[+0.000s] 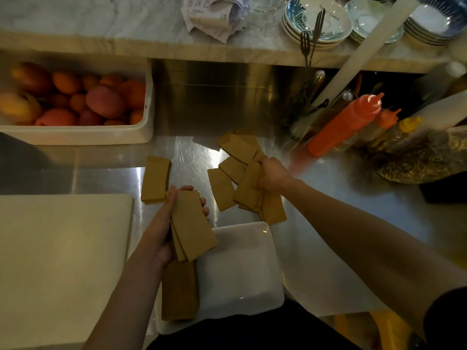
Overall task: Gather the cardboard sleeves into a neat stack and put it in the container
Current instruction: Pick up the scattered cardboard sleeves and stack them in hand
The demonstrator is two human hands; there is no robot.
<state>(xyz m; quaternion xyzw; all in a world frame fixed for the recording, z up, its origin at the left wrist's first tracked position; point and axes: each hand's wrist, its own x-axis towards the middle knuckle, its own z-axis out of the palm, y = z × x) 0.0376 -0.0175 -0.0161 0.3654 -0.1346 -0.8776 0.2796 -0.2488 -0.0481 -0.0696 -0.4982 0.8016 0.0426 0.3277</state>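
I see the left hand (174,218) clasping a fanned sleeve stack (193,228) above the white container (242,269); the right hand (271,176) grips loose sleeves (249,190) on the counter (341,198). No writing is legible.

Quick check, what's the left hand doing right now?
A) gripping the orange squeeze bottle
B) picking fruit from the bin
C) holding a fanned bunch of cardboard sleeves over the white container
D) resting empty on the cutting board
C: the left hand is closed around a fanned bunch of cardboard sleeves above the white container, while the right hand grips sleeves in the loose pile on the steel counter.
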